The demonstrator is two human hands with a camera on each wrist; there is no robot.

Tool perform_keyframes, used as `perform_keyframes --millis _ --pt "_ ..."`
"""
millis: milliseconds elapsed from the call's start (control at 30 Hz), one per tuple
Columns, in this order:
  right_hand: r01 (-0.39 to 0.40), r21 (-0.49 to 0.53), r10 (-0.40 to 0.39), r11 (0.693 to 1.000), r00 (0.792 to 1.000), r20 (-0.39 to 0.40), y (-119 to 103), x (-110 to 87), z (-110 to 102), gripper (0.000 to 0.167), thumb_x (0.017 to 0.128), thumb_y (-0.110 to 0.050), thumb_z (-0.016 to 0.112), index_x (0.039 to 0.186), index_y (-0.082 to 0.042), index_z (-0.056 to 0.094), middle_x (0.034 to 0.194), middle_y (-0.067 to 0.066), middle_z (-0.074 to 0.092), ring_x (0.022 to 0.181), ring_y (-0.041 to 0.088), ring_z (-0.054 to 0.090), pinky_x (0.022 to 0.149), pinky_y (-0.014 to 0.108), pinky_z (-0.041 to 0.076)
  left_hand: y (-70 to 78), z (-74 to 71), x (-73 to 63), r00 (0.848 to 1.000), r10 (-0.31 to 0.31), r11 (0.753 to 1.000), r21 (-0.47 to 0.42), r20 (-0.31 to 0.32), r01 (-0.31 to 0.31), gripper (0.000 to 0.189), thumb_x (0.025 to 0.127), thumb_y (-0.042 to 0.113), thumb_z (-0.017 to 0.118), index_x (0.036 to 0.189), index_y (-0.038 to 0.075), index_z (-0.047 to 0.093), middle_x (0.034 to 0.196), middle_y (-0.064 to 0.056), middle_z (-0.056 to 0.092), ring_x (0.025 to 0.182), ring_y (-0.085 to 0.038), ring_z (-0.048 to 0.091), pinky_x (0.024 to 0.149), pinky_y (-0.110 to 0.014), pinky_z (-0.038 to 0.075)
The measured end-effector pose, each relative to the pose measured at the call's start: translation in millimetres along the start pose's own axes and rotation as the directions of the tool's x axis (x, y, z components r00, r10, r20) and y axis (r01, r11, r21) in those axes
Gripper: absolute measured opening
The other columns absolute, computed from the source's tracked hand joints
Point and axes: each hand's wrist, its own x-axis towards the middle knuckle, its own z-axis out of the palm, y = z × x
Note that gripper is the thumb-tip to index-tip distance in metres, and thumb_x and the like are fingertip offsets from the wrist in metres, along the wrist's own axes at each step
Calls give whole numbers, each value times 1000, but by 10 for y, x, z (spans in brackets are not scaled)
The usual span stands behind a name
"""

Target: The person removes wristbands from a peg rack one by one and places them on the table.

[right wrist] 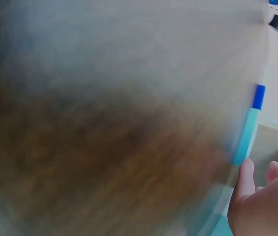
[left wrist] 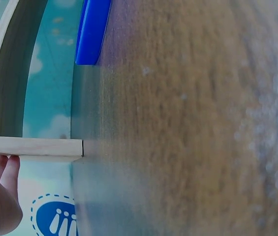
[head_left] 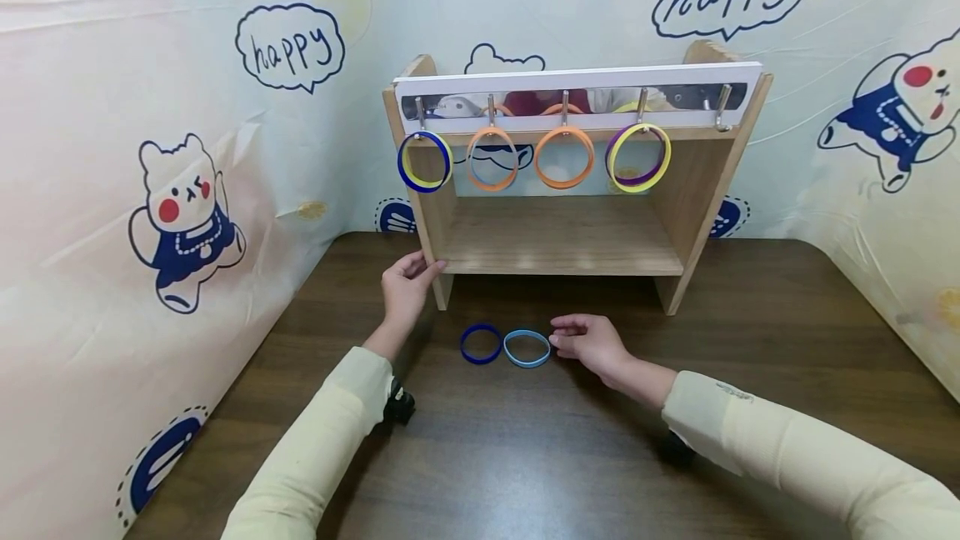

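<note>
A wooden shelf [head_left: 555, 261] stands upright on the table. My left hand [head_left: 405, 290] holds its left side panel low down, thumb at the front edge; the left wrist view shows fingers [left wrist: 11, 174] against the panel's outer face. On the table in front lie a dark blue ring [head_left: 481, 362] and a light blue ring [head_left: 527, 364], side by side. My right hand [head_left: 596, 348] is at the light blue ring's right edge, fingers loosely bent. In the right wrist view a fingertip [right wrist: 247, 167] is right at that ring's end.
A white hook rail [head_left: 577, 76] spans the shelf's top. From its hooks hang blue and yellow rings [head_left: 425, 187], an orange ring [head_left: 491, 187] with a pale one, orange rings [head_left: 564, 185], and yellow and purple rings [head_left: 637, 187]. A metal hook [head_left: 723, 107] is at the right end.
</note>
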Motion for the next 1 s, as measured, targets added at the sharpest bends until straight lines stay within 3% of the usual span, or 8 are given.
perform_keyframes --millis 267,500,767,1000 --pt "67 19 -67 998 998 -7 -144 -25 -136 35 91 2 65 123 14 55 107 22 61 104 39 61 82 38 56 -28 1 11 1000 3 1000 -8 5 -3 41 80 22 83 112 0 70 107 -15 71 100 -21 67 81 -33 56" --pt "158 24 -156 987 986 -53 -311 -36 -264 30 91 2 65 119 11 58 105 20 62 96 29 65 79 35 57 -54 2 24 1000 14 1000 -13 -10 -14 38 80 19 83 110 0 71 105 -16 71 99 -20 67 80 -32 56" --pt "230 19 -227 973 968 -111 -596 -111 -396 36 92 -3 66 122 13 55 104 14 63 90 14 66 79 32 56 -51 3 17 1000 17 1000 -3 -13 -17 37 80 18 83 110 0 71 105 -16 71 99 -21 68 81 -34 56" --pt "309 85 -292 947 942 -164 -841 -177 -515 30 92 -5 66 118 8 57 100 10 63 87 13 66 79 30 55 2 6 4 1000 19 1000 -4 -9 -19 37 81 16 82 111 -3 70 106 -18 70 99 -21 67 80 -29 56"
